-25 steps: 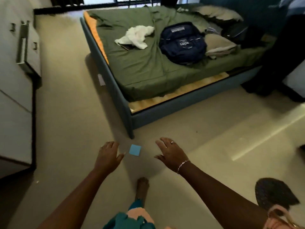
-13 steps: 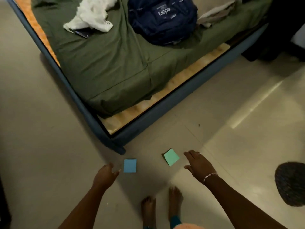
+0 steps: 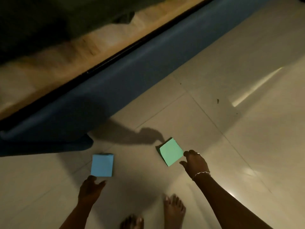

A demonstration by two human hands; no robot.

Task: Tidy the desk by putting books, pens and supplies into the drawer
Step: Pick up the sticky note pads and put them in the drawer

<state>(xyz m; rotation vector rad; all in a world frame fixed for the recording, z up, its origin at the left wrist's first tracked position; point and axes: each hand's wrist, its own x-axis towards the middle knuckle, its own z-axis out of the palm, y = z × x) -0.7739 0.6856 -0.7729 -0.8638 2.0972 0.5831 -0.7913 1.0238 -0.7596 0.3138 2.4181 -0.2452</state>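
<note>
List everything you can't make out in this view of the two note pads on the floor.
All in the head view:
- Whether the right hand touches the green pad: its fingertips sit at the pad's edge in dim light.
- Whether the left hand touches the blue pad: shadow hides the gap.
- How thick either pad is: seen from above.
- Bedding above the bed frame: dark, motion-blurred, cut by the top edge.
- Feet: cut by the bottom edge.

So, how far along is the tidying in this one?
Nothing looks put away: no desk or drawer is in view. In hand: the left hand hovers just short of the blue sticky-note pad, and the right hand is at the edge of the green sticky-note pad, both flat on the floor. Left: lifting both and putting them in the drawer.
</note>
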